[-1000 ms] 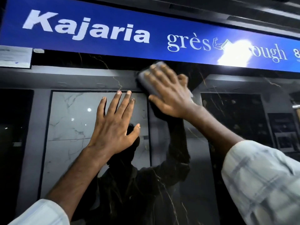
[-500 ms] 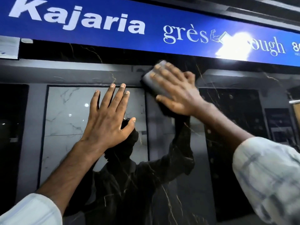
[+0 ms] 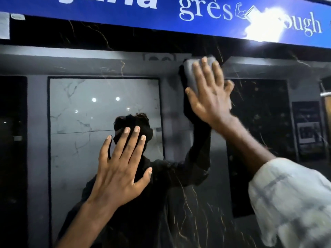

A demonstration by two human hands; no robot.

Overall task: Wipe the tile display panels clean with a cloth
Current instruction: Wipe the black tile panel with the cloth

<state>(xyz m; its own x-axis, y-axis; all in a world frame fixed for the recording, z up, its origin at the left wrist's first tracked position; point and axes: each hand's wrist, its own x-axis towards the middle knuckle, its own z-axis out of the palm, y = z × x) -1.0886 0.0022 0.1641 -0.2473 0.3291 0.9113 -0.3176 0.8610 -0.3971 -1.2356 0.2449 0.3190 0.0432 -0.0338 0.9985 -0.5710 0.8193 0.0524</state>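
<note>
Right hand (image 3: 210, 97) flat, fingers straight and slightly spread, pressing grey cloth (image 3: 190, 76) against dark glossy panel (image 3: 197, 221) high up, just below blue sign (image 3: 179, 24); cloth shows above and left of the fingers. Left hand (image 3: 120, 169) lower and to the left, palm flat on the panel, fingers apart, thumb out, holding nothing. Panel has thin gold veins and mirrors the person, both arms and a white marble tile; pale checked sleeve (image 3: 293, 203) on right arm.

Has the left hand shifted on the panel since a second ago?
Yes. The left hand has dropped lower, farther below the blue sign, still flat on the dark tile panel.
</note>
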